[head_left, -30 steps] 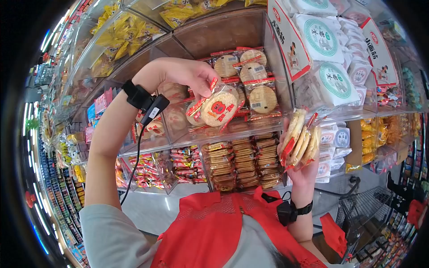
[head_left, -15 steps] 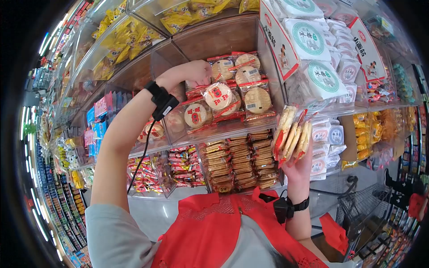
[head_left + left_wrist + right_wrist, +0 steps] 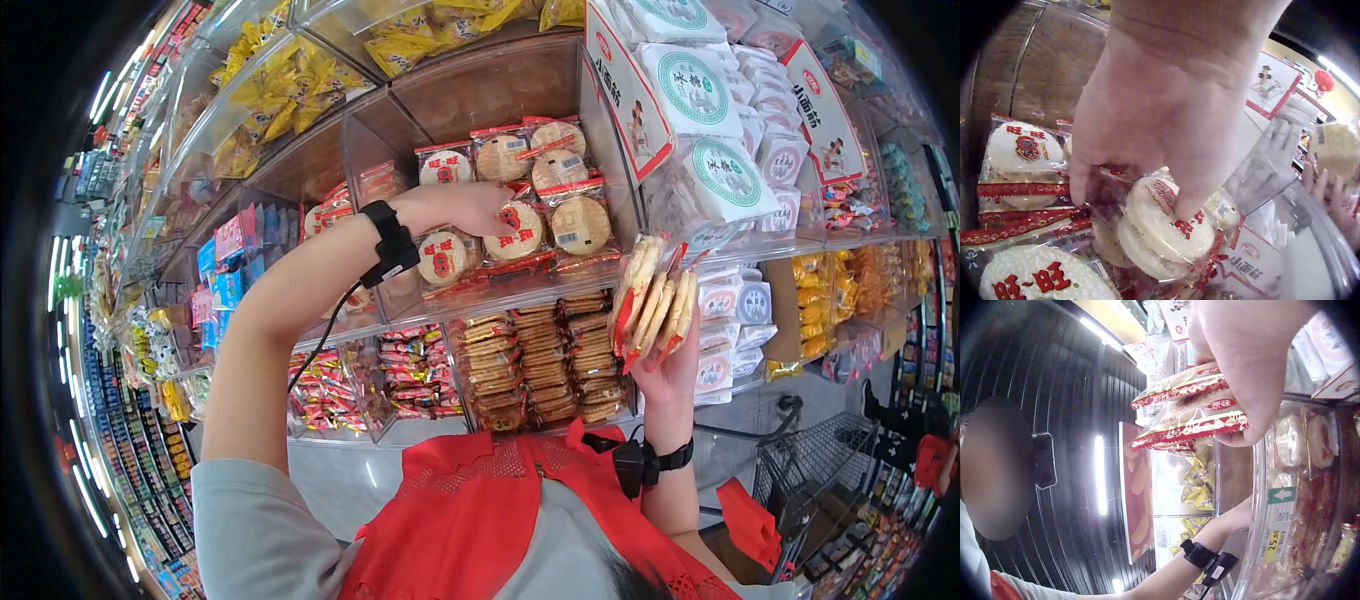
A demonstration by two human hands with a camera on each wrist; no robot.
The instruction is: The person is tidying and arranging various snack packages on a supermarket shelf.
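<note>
Two hands work on wrapped round crackers, clock positions being read from the centre of the head view. At 12 o'clock, the left hand reaches palm down into a clear-walled bin, its fingers bent downward. In the left wrist view, one fingertip presses the face of the red-lettered cracker packet, while another digit points down at the opposite side, so the grip appears spread; whether anything is pinched beneath the palm cannot be told. Beyond the hand's 4 o'clock side lies a packet with a barcode, within the same bin. At 4 o'clock, the right hand grips a fanned bundle of packets, squeezed between thumb and fingers, the edges turned upward. Stacked biscuits occupy the lower bin, near 5 o'clock.

Sound handling, as judged here: pinch the wrapper's crimped margin or the cracker's rim rather than pressing its face, for the crackers look brittle. A straight lift should spare the overlapping neighbours. The bundle calls for light, even pressure; too loose a hold might let the outermost packet slip, too firm a hold might crack it.
</note>
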